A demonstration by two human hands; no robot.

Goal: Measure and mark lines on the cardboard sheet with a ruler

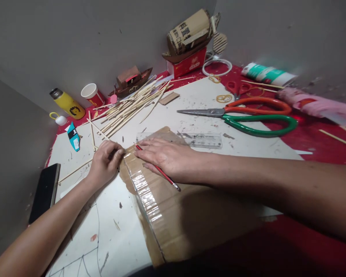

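A brown cardboard sheet (pixel 173 227) lies before me, with a long slit or fold line and shiny clear tape (pixel 147 200) across it. My right hand (pixel 167 157) rests on its upper part, palm down. A red-and-black pencil (pixel 165 176) is tucked between the fingers of that hand, its eraser end toward me. My left hand (pixel 106 159) is closed at the sheet's upper left edge, thumb against the curled fingers; what they pinch is hidden. A clear ruler (pixel 206 140) lies just beyond the right hand, partly under the cardboard.
Large scissors (pixel 236 115) with orange and green handles lie beyond my right forearm. Several wooden sticks (pixel 132 105) are piled at the back. A phone (pixel 44 194), yellow bottle (pixel 67 104), paper cup (pixel 92 95) and blue cutter-like tool (pixel 74 137) are on the left. A cardboard model boat (pixel 190 36) stands behind.
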